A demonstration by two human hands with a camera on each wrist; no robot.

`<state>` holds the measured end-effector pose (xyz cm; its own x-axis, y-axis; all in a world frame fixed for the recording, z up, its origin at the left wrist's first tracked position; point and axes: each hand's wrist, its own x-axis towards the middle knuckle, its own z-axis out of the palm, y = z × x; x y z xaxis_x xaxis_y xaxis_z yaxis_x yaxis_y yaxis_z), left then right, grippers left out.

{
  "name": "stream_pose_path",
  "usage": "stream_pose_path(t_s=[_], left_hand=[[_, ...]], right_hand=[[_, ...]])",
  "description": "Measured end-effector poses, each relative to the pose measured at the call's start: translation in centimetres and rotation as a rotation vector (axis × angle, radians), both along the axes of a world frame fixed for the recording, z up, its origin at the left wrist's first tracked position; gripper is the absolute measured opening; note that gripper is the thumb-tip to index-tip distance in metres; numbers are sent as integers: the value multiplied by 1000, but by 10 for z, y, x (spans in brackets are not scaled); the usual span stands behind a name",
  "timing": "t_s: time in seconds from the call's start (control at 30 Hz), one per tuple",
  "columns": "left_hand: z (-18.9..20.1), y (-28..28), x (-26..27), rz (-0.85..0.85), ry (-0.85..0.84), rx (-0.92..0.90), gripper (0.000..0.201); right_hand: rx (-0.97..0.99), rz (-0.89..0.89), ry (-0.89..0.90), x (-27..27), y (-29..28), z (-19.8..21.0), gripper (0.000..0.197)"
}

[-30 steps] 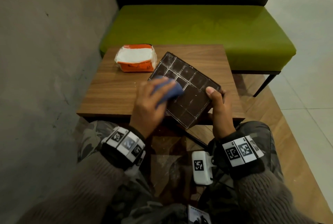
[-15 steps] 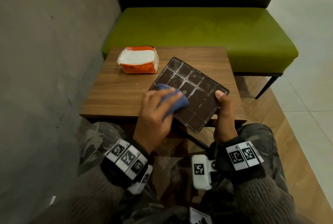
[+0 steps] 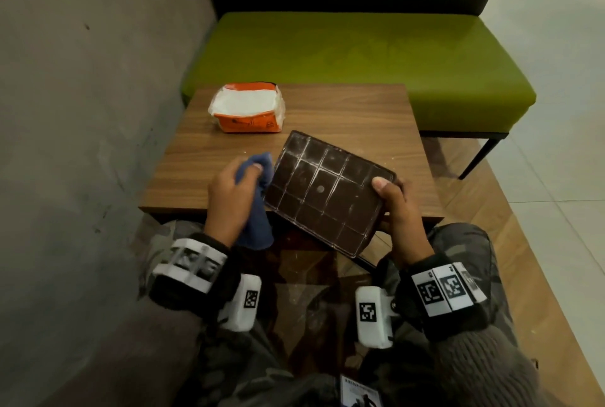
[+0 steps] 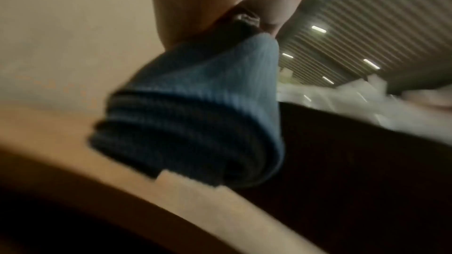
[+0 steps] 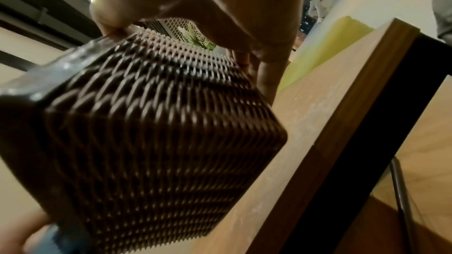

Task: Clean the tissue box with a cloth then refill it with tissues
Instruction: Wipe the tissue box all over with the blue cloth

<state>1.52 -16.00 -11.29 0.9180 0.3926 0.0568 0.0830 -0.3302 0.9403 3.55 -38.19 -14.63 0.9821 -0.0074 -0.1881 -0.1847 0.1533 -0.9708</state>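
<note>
My right hand point(image 3: 397, 210) grips the dark brown tissue box point(image 3: 327, 192) by its right end, tilted bottom-up over the near edge of the wooden table point(image 3: 343, 112). My left hand point(image 3: 230, 203) clutches the blue cloth point(image 3: 258, 197) beside the box's left edge. Farther back lies the orange tissue pack point(image 3: 247, 107).

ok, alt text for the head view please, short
Right hand grips a dark brown tissue box, its gridded base tilted toward the camera, while the left hand holds a blue cloth beside it. An orange tissue pack lies on the wooden table.
</note>
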Motion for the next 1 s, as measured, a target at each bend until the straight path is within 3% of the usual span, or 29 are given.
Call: stream_pose_path(t_s=[0.07, 0.1, 0.17, 0.27, 0.4, 0.6, 0.7, 0.83, 0.9, 0.93, 1.0], left_hand=[[1, 6, 5, -42, 135, -478, 22], [-1, 11, 4, -125, 172, -569, 42], [-9, 24, 2, -365, 242, -575, 82], [-17, 31, -1, -507, 312, -628, 98], [-28, 21, -3, -363, 213, -711, 100], [-25, -16, 4, -197, 146, -876, 73], [-32, -31, 2, -290, 174, -836, 77], [-31, -31, -3, -322, 260, -718, 65], [-28, -19, 1, -163, 231, -803, 37], [-27, -14, 4, -56, 184, -800, 32], [-20, -9, 11, 87, 13, -537, 27]], right_hand=[[21, 50, 6, 0, 1, 0, 84], [30, 75, 10, 0, 1, 1, 86], [30, 116, 23, 2, 2, 6, 86], [31, 185, -8, 7, 1, 16, 80], [90, 244, -77, 9, -1, 23, 73], [268, 204, -42, -5, 16, 4, 111], [307, 166, 8, -9, 33, -3, 108], [247, 26, 98, -3, 29, -5, 102], [198, -16, 126, 1, 24, -5, 107], [186, -40, 131, 3, 22, -6, 110], [169, -69, 132, 6, 20, -8, 109]])
